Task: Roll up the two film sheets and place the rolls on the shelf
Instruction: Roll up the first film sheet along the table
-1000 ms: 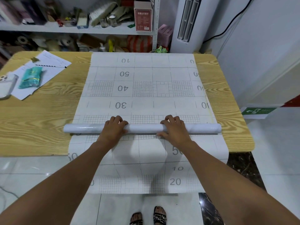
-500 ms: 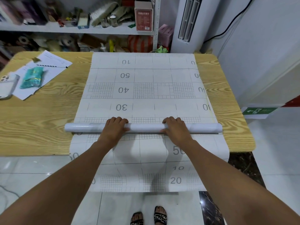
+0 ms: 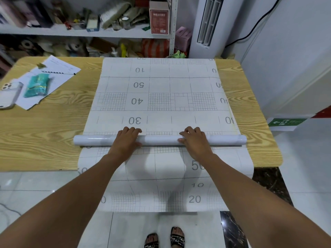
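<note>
The white glossy film roll lies crosswise; left hand and right hand curl over it, equally near. Its unrolled grid-printed sheet stretches straight away from them.

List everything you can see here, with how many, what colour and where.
film roll: one, glossy white, crosswise on the flat film
flat film: count unclear, white with grey grid, over the table's middle and near edge
table: one, light wood, centre
papers: few, white, table's far left
packet: one, teal, on the papers
phone: one, white, table's left edge
shelf: one, white, behind the table
box: one, reddish brown, on the shelf
exit sign: one, green, low on right wall
sandals: two, black and white, bottom edge
left hand: curled over the film roll, left of middle
right hand: curled over the film roll, right of middle
</note>
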